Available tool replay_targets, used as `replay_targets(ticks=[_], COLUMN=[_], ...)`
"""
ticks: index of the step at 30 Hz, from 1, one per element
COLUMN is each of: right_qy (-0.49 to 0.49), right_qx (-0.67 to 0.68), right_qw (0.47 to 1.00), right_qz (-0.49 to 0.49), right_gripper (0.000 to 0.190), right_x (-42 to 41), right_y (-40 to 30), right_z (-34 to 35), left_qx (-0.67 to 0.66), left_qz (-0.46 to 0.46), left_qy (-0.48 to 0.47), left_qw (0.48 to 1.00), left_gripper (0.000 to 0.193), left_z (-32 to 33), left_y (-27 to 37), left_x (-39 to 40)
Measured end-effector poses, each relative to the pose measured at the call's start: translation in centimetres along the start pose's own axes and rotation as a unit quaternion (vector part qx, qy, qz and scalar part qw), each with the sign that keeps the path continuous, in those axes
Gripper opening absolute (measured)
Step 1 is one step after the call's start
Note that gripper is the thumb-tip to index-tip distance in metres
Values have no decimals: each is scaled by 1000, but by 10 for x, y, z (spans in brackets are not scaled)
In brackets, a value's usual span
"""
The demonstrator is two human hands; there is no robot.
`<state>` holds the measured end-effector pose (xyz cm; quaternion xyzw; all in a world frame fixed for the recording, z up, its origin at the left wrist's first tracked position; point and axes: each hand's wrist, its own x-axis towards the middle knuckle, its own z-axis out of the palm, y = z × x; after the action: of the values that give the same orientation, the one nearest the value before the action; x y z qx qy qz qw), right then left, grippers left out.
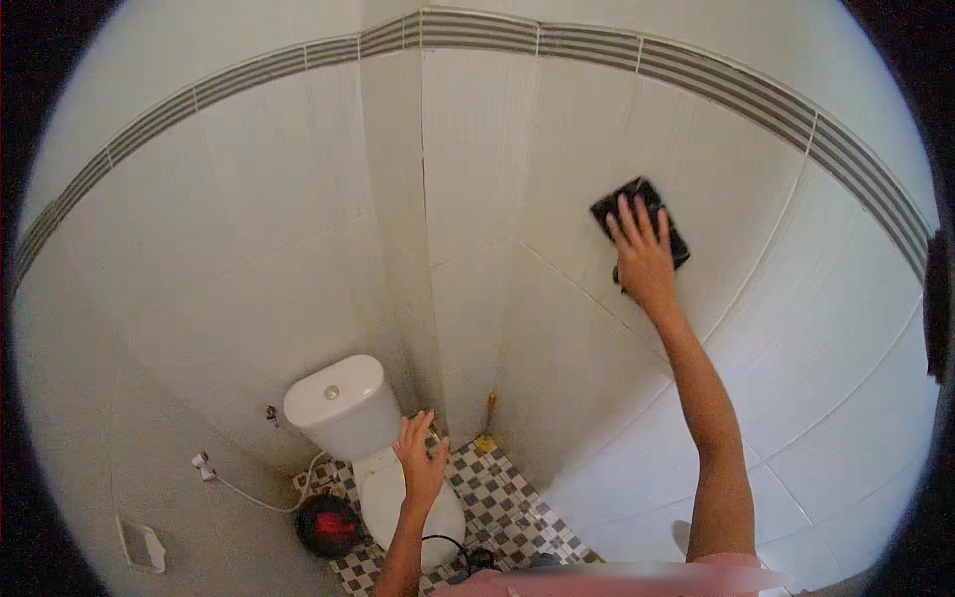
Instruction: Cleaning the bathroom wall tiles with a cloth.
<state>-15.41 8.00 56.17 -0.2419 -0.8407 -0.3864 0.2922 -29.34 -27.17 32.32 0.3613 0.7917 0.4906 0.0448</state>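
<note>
My right hand [644,257] presses a black cloth [677,237] flat against the pale tiled wall [567,186], with the arm stretched up and the fingers spread over it. The cloth looks folded, and part of it is hidden beneath my palm. Lower down, my left hand [423,459] hovers in the air with nothing in it, its fingers apart. From this view it overlaps the white toilet [380,492], whose cistern [336,410] stands behind and to the left.
A dark round container [328,526] with something red in it stands left of the toilet. A bidet sprayer [203,466] hangs on the left wall, above a soap dish [140,545]. An orange-handled brush [489,418] leans in the corner. The floor [500,492] is chequered tile.
</note>
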Motion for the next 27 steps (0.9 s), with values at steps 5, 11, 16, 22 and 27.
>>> replay_targets(ticks=[5, 11, 16, 22, 27], right_qy=[-42, -59, 161, 341, 295], right_qx=[60, 216, 355, 434, 464], right_qw=[992, 971, 918, 827, 835], right_qz=[-105, -83, 65, 108, 4], right_gripper=[48, 53, 54, 50, 48], right_x=[-67, -92, -11, 117, 164], right_y=[-31, -52, -74, -149, -219], right_z=[47, 54, 34, 38, 94], left_qx=[-4, 30, -15, 2, 24], left_qz=[-1, -21, 27, 59, 52], left_qy=[29, 66, 126, 194, 242], left_qw=[1000, 997, 992, 979, 969], left_gripper=[47, 49, 49, 48, 51], left_z=[-17, -31, -34, -27, -23], left_y=[-7, -24, -5, 29, 28], left_x=[0, 5, 33, 76, 97])
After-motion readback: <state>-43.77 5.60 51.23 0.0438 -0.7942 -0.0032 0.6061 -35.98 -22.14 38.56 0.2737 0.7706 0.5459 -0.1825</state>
